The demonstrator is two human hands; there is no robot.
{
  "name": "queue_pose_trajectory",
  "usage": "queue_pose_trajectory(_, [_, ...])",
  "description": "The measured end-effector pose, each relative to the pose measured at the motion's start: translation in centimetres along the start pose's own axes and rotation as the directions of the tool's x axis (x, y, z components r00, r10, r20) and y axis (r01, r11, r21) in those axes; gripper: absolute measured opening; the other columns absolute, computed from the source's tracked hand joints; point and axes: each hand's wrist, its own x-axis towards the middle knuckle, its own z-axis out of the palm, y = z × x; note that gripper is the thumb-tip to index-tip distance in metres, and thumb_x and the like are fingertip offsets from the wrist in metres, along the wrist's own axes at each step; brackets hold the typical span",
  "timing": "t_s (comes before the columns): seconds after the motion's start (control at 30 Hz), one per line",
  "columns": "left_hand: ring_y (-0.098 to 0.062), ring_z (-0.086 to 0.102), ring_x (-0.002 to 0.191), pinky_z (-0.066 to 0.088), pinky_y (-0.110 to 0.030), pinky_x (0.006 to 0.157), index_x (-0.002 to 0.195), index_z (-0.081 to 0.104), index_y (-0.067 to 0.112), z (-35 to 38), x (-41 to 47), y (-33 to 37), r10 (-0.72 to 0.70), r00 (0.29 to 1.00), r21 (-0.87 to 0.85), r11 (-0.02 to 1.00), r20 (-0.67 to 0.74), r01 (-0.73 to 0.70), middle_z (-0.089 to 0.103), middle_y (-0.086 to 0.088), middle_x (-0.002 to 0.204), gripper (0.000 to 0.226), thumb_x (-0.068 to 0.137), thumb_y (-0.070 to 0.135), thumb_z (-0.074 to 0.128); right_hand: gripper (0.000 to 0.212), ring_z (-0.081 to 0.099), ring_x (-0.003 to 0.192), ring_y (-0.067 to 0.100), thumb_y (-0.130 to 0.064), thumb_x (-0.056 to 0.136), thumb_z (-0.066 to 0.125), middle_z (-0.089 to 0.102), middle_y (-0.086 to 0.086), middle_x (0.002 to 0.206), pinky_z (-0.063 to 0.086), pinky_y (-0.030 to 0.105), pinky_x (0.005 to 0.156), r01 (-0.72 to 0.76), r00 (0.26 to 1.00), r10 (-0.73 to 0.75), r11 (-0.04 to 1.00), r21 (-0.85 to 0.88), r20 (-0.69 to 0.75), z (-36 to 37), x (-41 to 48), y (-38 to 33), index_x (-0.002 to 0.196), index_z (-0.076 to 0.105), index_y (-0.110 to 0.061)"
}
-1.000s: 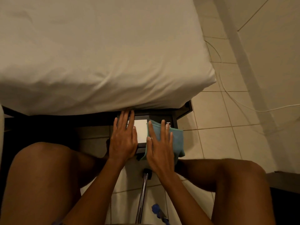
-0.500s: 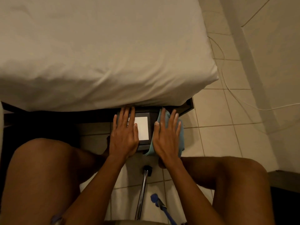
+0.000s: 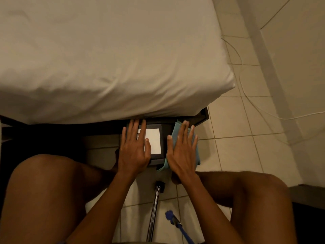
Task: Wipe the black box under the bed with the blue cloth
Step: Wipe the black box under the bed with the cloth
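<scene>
The right hand [image 3: 182, 150] is laid flat, fingers straight and slightly spread, and the blue cloth [image 3: 177, 128] is pressed beneath it against the right edge of the black box [image 3: 157, 160]. A second ago the cloth was held on the box's top, partly over the white label [image 3: 152, 140], so a sweep rightward off the top is indicated. The left hand [image 3: 134, 148] is kept flat on the left part of the top, fingers extended and nothing gripped, and the box is steadied by it as before. The box is seen on the tiled floor [image 3: 235, 152], its far end tucked under the edge of the mattress [image 3: 105, 59]. The top is judged largely wiped and the right side is now being reached, while the far, hidden part is probably not yet cleaned.
</scene>
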Motion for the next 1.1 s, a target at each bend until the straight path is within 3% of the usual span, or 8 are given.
queue_pose_trajectory(0.33, [-0.021, 0.005, 0.156, 0.007, -0.044, 0.127, 0.160, 0.017, 0.017, 0.1, 0.1, -0.1, 0.023, 0.999, 0.049, 0.998, 0.026, -0.024, 0.013, -0.009, 0.167, 0.068, 0.096, 0.036, 0.032, 0.076, -0.020, 0.151, 0.020, -0.065, 0.096, 0.007, -0.016, 0.004, 0.165, -0.009, 0.046, 0.124, 0.026, 0.999, -0.024, 0.999, -0.046, 0.030, -0.1, -0.5, 0.7, 0.153, -0.024, -0.024])
queue_pose_trajectory(0.53, [-0.018, 0.000, 0.156, 0.004, -0.044, 0.127, 0.161, 0.009, 0.018, 0.1, 0.3, -0.1, 0.019, 0.999, 0.086, 0.996, 0.051, -0.023, 0.007, -0.006, 0.169, 0.068, 0.098, 0.037, 0.028, 0.066, -0.020, 0.151, 0.023, -0.055, 0.103, 0.012, -0.015, 0.008, 0.165, -0.005, 0.050, 0.124, 0.067, 0.998, -0.067, 0.996, -0.053, 0.011, -0.9, 2.0, 0.0, 0.154, -0.018, -0.027])
queue_pose_trajectory(0.63, [-0.017, -0.003, 0.156, 0.005, -0.046, 0.127, 0.161, 0.003, 0.020, 0.0, 0.1, -0.2, 0.011, 0.997, 0.099, 0.995, 0.075, -0.018, 0.002, -0.005, 0.169, 0.068, 0.100, 0.039, 0.026, 0.068, -0.021, 0.151, 0.025, -0.057, 0.101, 0.006, -0.018, 0.009, 0.165, -0.007, 0.049, 0.124, 0.063, 0.998, -0.062, 0.996, -0.061, 0.008, 0.1, 0.2, -0.8, 0.156, -0.017, -0.026])
queue_pose_trajectory(0.77, [-0.017, -0.003, 0.156, 0.005, -0.046, 0.127, 0.161, 0.004, 0.020, 0.2, 0.3, -0.3, 0.008, 0.997, 0.092, 0.996, 0.073, -0.015, 0.002, -0.004, 0.169, 0.068, 0.099, 0.039, 0.026, 0.068, -0.022, 0.151, 0.021, -0.058, 0.100, 0.007, -0.018, 0.008, 0.165, -0.011, 0.045, 0.123, 0.180, 0.983, -0.178, 0.982, -0.056, 0.041, 0.1, 0.9, -0.9, 0.158, -0.010, -0.028])
queue_pose_trajectory(0.93, [-0.016, -0.003, 0.156, 0.003, -0.044, 0.127, 0.161, 0.005, 0.021, 0.3, 0.2, -0.3, 0.023, 0.998, 0.076, 0.997, 0.059, -0.027, 0.000, -0.001, 0.169, 0.068, 0.099, 0.038, 0.028, 0.064, -0.016, 0.153, 0.022, -0.053, 0.103, 0.011, -0.009, 0.010, 0.167, -0.008, 0.047, 0.124, 0.040, 0.998, -0.043, 0.997, -0.064, -0.044, 0.6, 1.0, -1.2, 0.159, -0.004, -0.026])
queue_pose_trajectory(1.1, [-0.016, -0.001, 0.156, 0.004, -0.044, 0.127, 0.161, 0.005, 0.021, 0.3, 0.3, -0.3, 0.021, 0.998, 0.080, 0.996, 0.055, -0.026, 0.001, -0.002, 0.169, 0.068, 0.099, 0.038, 0.027, 0.064, -0.013, 0.153, 0.021, -0.053, 0.102, 0.010, -0.007, 0.009, 0.167, -0.010, 0.044, 0.123, 0.143, 0.989, -0.145, 0.988, -0.050, -0.026, 0.7, 1.4, -1.7, 0.159, 0.001, -0.026])
